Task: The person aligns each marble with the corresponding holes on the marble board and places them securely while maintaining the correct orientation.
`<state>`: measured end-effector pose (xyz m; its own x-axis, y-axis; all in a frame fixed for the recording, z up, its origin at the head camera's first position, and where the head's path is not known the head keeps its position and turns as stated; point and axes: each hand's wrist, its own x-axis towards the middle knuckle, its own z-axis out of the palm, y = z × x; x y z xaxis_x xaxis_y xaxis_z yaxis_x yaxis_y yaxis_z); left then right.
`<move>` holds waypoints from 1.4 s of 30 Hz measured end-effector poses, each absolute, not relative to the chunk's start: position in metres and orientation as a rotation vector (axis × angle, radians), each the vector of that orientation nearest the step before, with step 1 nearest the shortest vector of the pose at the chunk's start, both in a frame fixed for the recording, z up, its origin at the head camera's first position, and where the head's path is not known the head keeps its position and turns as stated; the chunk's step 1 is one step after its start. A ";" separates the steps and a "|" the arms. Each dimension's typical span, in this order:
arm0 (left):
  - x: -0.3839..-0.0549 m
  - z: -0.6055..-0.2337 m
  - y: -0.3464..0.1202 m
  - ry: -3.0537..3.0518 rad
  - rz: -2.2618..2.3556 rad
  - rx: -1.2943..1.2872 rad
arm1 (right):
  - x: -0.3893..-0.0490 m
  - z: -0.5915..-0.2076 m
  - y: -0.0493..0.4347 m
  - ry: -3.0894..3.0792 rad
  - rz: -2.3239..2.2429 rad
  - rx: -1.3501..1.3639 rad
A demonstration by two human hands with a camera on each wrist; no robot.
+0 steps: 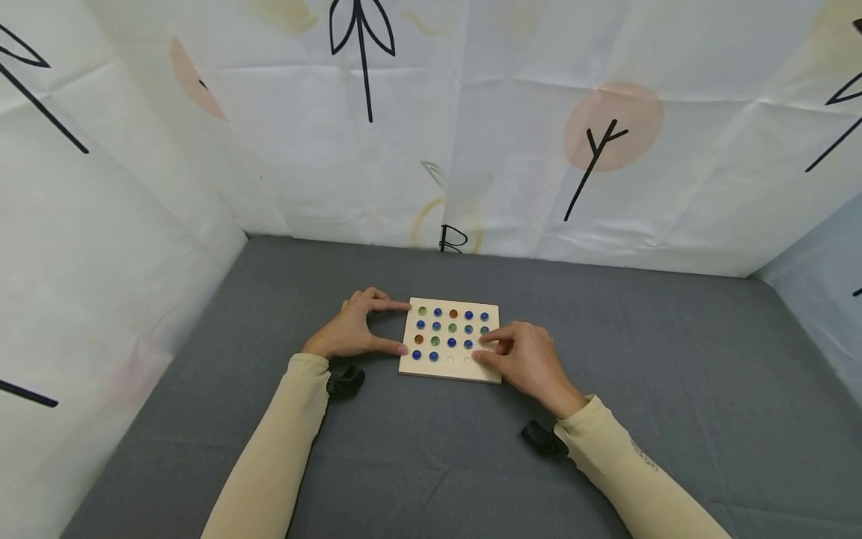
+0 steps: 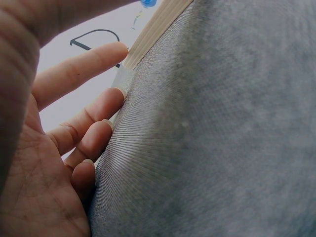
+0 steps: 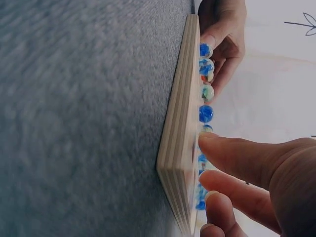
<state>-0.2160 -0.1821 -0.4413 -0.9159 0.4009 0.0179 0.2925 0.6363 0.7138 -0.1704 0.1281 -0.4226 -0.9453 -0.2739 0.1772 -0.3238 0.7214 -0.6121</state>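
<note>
The wooden board lies toward six o'clock from head-view centre; a brush of our right hand could dislodge a marble. Our left hand, thumb and index spread, touches the board's nine o'clock edge; whether the right, at four o'clock, pinches one, we cannot tell.

Head view's lit pretty soft and even, just faint shadow off the left edge of the wooden marble board. Wrist cams: grey tablecloth mushy, white backdrop kinda washed out.
</note>
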 end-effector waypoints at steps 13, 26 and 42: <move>-0.216 -0.442 -0.181 2.708 1.156 0.578 | -0.165 -0.416 0.150 -2.835 1.004 0.456; -0.216 -0.443 -0.182 2.719 1.142 0.579 | -0.162 -0.414 0.172 -2.832 0.985 0.385; -0.216 -0.443 -0.182 2.710 1.153 0.581 | -0.160 -0.414 0.193 -2.836 0.945 0.344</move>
<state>-0.2155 -0.1822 -0.4426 -0.9158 0.4010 0.0224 0.2942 0.6317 0.7172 -0.1599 0.1929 -0.4143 -0.9652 -0.1729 0.1962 -0.2560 0.7775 -0.5744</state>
